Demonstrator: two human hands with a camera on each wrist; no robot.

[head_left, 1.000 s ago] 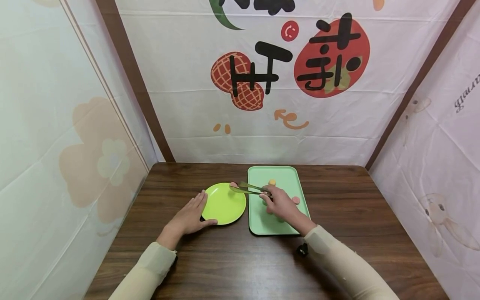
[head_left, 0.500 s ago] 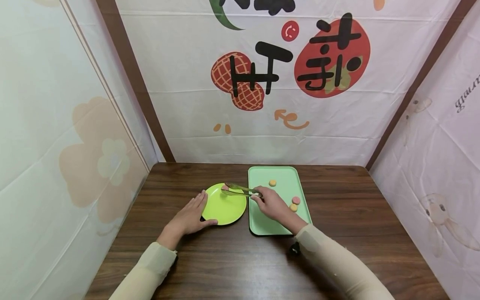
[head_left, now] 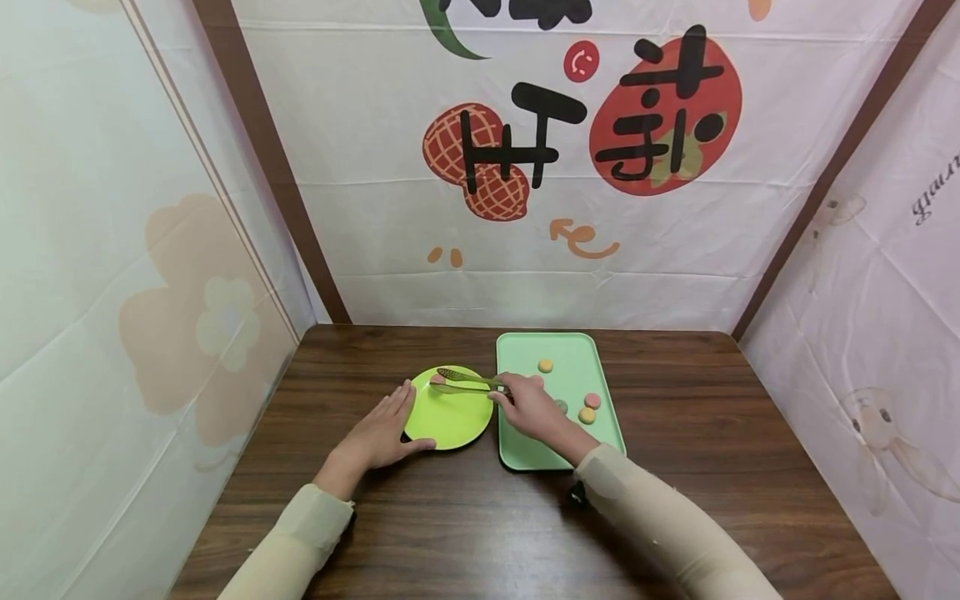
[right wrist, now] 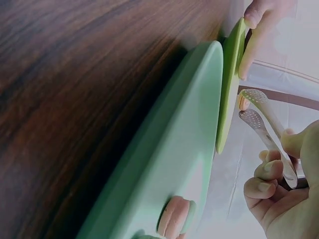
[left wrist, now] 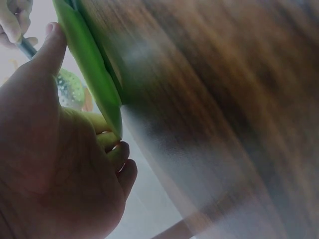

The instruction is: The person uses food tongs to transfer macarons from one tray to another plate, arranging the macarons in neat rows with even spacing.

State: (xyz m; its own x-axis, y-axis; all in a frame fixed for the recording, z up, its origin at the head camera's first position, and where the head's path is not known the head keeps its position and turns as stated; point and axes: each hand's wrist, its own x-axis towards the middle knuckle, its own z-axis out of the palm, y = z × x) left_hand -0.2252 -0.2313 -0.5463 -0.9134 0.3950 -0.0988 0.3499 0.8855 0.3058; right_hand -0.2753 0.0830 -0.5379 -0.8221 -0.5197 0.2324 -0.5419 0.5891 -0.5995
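- The left hand (head_left: pixel 382 429) is laid at the left rim of the yellow-green plate (head_left: pixel 450 425), fingers extended, thumb spread.
- The tongs (head_left: pixel 471 377) are gripped in the curled fingers of the right hand (head_left: pixel 528 407); between their tips a pink macaron (head_left: pixel 438 380) is held at the plate's far-left part.
- Yellow, pink and green macarons (head_left: pixel 587 415) are borne on the mint tray (head_left: pixel 525 354), right of the plate on the bench (head_left: pixel 450 533).

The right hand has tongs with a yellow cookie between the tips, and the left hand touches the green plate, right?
Not quite: the cookie between the tips of the tongs is pink, not yellow, as the head view shows. The right hand does hold the tongs, and the left hand does touch the green plate.
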